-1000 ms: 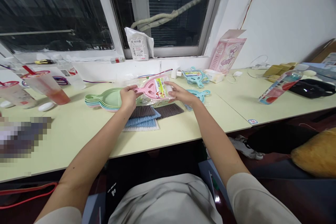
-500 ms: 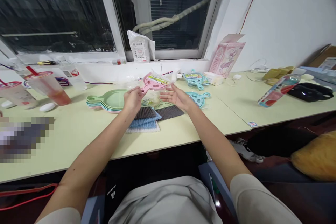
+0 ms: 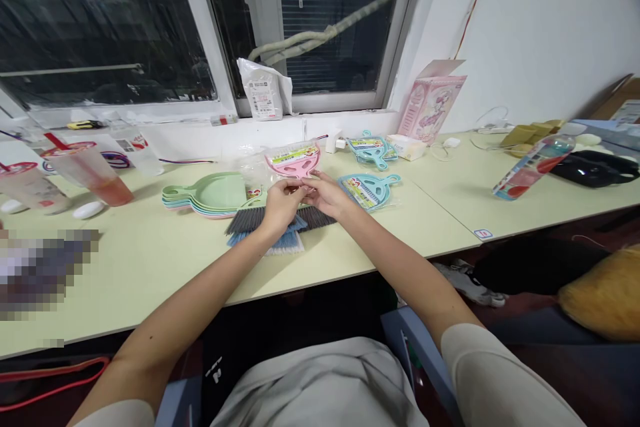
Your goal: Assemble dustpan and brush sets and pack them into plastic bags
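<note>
- Left hand (image 3: 281, 201) and right hand (image 3: 325, 193) meet, fingertips pinching the pink plastic dustpan (image 3: 295, 161) in clear wrapping.
- Bristly brushes (image 3: 270, 227) lie beneath, fanned flat.

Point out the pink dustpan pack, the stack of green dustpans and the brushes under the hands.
pink dustpan pack (image 3: 294, 161), head view, on the pink pan under its label.
stack of green dustpans (image 3: 215, 192), head view, on the top pan's flat inside.
brushes (image 3: 247, 220), head view, on the dark bristles left of the hands.

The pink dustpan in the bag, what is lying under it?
Under the pink dustpan, both hands meet over a pile of brushes, grey and blue bristles showing. Their handles are covered.
</note>
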### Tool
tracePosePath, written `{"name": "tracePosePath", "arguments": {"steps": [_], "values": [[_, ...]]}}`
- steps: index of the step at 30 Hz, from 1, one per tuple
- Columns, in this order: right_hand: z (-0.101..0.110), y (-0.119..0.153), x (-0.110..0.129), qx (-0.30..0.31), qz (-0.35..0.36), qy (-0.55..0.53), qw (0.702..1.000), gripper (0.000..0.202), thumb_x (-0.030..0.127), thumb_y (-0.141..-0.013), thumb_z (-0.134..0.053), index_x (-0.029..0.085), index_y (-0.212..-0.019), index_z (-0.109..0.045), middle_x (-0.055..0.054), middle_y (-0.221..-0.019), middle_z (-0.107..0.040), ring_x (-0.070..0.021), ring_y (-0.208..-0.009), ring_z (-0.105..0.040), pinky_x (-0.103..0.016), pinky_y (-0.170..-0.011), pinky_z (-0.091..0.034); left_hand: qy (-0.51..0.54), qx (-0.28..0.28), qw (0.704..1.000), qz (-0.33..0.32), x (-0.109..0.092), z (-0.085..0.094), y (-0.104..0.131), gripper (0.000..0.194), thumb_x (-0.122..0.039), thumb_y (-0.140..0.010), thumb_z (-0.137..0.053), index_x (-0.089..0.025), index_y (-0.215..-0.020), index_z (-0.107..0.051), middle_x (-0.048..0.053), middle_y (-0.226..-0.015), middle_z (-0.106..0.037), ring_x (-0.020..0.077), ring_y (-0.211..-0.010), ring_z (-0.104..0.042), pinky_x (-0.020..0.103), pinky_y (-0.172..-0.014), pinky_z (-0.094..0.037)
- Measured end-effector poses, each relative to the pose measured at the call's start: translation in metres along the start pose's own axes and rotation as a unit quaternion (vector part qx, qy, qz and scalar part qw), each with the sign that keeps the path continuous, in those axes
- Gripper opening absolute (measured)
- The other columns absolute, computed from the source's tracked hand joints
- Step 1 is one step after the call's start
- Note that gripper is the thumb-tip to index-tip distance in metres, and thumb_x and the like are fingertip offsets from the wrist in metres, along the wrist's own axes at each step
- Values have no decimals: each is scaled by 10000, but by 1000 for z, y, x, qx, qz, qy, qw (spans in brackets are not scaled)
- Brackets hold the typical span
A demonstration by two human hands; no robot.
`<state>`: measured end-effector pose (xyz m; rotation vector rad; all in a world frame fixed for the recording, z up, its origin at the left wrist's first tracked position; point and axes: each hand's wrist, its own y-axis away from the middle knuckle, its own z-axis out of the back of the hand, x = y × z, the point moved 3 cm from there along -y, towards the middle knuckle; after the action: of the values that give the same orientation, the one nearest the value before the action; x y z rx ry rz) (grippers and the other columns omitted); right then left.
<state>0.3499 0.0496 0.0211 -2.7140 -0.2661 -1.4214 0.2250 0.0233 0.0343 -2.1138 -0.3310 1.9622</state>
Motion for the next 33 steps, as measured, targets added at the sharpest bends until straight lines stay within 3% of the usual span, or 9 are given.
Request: {"name": "tracePosePath", "arguments": {"steps": [3,6,8,12,14,16,22,28,33], "values": [[11,1,4,14,-52,30,998,358,34,-808,-715,241,-960,-465,28,-726,-683,-153,-651,-692,-325,-688,-640,-109,88,990,-25,-19,-3,11,72,-171,-753,-723,-204,-798,-769,64,-892,-768,226,-888,-701,322,-865,-540],[22,6,12,35,-88,61,994,263,41,-859,-671,218,-959,-504,-8,-757,-699,-154,-669,-708,-308,-682,-642,-172,164,971,-30,-48,1,21,93,-158,-777,-701,-210,-722,-755,46,-787,-748,214,-781,-673,313,-783,-539],[30,11,19,44,-102,79,991,207,57,-892,-638,202,-996,-533,-39,-785,-716,-162,-684,-721,-289,-646,-632,-150,130,980,-31,-69,16,17,114,-175,-823,-673,-192,-744,-754,49,-750,-725,201,-727,-663,303,-728,-535],[44,20,33,68,-100,110,987,266,61,-903,-602,181,-1135,-550,-46,-765,-716,-163,-631,-703,-264,-572,-599,-124,-58,989,-55,-92,65,-22,47,-115,-782,-728,-159,-794,-738,62,-847,-720,205,-876,-676,269,-798,-541],[50,24,38,89,-93,123,984,339,65,-891,-606,174,-1206,-540,-45,-766,-713,-166,-618,-699,-259,-553,-585,-138,-77,987,-20,-88,83,-48,90,-103,-750,-768,-143,-824,-733,74,-854,-716,211,-883,-680,274,-807,-549],[55,28,42,108,-92,135,981,390,82,-885,-610,170,-1257,-531,-43,-764,-708,-173,-614,-695,-255,-531,-569,-155,-37,985,61,-75,89,-67,118,-144,-758,-793,-130,-855,-727,99,-852,-719,229,-841,-702,311,-782,-569],[62,37,50,158,-96,170,968,515,116,-854,-636,172,-1347,-497,-43,-750,-712,-194,-560,-656,-287,-478,-531,22,109,955,273,-32,56,-62,176,-113,-781,-801,-121,-942,-732,176,-831,-749,336,-852,-758,436,-750,-624],[67,41,48,176,-97,187,962,458,155,-846,-678,152,-1282,-534,-38,-719,-701,-178,-507,-616,-270,-440,-484,54,119,951,279,2,43,-53,237,-67,-712,-840,-142,-922,-758,167,-775,-760,355,-802,-768,478,-698,-644],[69,39,46,147,-94,181,968,501,146,-811,-693,148,-1290,-546,-38,-702,-696,-167,-479,-579,-260,-416,-437,67,102,957,264,8,44,-48,212,-69,-703,-862,-120,-883,-760,177,-777,-759,356,-795,-771,495,-719,-651]]}}
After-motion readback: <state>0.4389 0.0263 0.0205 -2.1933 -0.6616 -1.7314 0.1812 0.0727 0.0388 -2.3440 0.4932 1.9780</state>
